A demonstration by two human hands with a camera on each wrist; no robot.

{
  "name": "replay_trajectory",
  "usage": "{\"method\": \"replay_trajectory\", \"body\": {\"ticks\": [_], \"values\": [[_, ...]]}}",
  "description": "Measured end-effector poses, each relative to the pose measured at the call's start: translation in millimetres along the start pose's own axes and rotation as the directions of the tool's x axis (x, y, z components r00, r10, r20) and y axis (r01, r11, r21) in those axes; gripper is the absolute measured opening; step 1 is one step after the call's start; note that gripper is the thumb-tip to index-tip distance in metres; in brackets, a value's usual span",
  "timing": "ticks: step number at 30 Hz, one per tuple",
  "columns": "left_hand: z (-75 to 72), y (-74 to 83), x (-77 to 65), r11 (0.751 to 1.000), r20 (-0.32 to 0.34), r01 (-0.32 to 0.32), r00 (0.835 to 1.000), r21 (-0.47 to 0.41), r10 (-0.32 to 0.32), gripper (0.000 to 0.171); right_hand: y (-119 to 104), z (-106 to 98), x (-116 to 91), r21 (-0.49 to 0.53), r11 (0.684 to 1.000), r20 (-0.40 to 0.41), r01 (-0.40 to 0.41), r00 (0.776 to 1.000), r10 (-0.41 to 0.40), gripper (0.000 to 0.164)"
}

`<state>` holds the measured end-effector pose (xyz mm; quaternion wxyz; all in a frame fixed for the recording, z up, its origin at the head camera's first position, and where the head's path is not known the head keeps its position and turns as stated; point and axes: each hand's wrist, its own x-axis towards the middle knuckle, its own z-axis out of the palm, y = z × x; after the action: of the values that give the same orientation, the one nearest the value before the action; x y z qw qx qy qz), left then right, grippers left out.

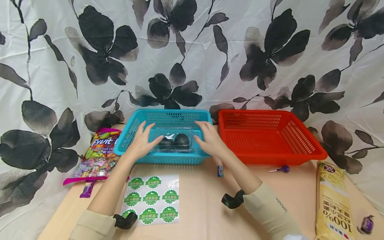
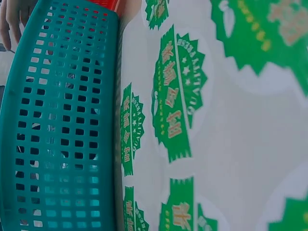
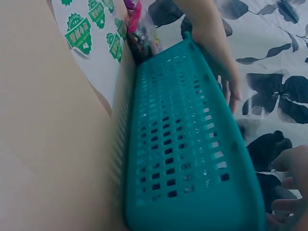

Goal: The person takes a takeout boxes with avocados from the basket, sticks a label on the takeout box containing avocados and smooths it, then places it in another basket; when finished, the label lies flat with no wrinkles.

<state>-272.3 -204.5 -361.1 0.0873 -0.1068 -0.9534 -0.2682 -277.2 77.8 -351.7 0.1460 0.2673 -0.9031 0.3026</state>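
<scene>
In the head view, a clear plastic box (image 1: 172, 146) with dark round items inside sits in the blue basket (image 1: 168, 158). My left hand (image 1: 141, 141) is over the basket's left part, fingers spread and the thumb close to the box. On the other side my right hand (image 1: 211, 139) reaches over the basket's right rim, with relaxed fingers pointing toward the box. Neither hand holds anything. From the right wrist, the basket wall hides the box, while my right hand's fingers (image 3: 288, 192) show at the right edge.
A red basket (image 1: 255, 146) stands to the right. At the left lies a fruit candy bag (image 1: 100, 156), with a sheet of green stickers (image 1: 151, 198) in front. A lollipop (image 1: 284, 169), a small blue-wrapped candy (image 1: 220, 171) and a yellow pasta pack (image 1: 334, 203) lie on the table.
</scene>
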Motion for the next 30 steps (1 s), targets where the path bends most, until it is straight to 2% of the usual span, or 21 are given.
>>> {"method": "replay_trajectory", "body": {"ticks": [3, 9, 13, 16, 21, 26, 30], "values": [[2.9, -1.4, 5.0, 0.999, 0.018, 0.031, 0.999, -0.018, -0.030, 0.082, 2, 12, 8, 0.013, 0.999, 0.052, -0.036, 0.998, 0.035, 0.052], [2.2, -5.1, 14.6, 0.994, 0.011, 0.102, 0.995, 0.030, -0.102, 0.082, 6, 29, 24, 0.013, 0.996, 0.107, -0.086, 0.991, 0.084, 0.050], [1.3, -8.7, 19.1, 0.990, 0.055, 0.138, 0.989, 0.021, -0.139, 0.083, 5, 35, 33, 0.016, 0.991, 0.151, -0.135, 0.980, 0.131, 0.050], [1.7, -10.1, 21.0, 0.988, 0.113, 0.152, 0.982, 0.006, -0.152, 0.083, 4, 39, 38, 0.015, 0.977, 0.213, -0.211, 0.956, 0.203, 0.051], [4.4, -8.4, 21.0, 0.986, 0.225, 0.166, 0.960, 0.025, -0.167, 0.081, 7, 45, 43, -0.024, 0.949, 0.301, -0.315, 0.903, 0.307, 0.055], [6.0, -7.4, 21.2, 0.986, 0.297, 0.160, 0.941, 0.037, -0.164, 0.083, 9, 50, 44, -0.072, 0.937, 0.388, -0.342, 0.856, 0.342, 0.061], [6.6, -9.3, 21.7, 0.987, 0.356, 0.155, 0.921, 0.035, -0.157, 0.087, 9, 51, 44, -0.086, 0.940, 0.439, -0.330, 0.834, 0.334, 0.064]]}}
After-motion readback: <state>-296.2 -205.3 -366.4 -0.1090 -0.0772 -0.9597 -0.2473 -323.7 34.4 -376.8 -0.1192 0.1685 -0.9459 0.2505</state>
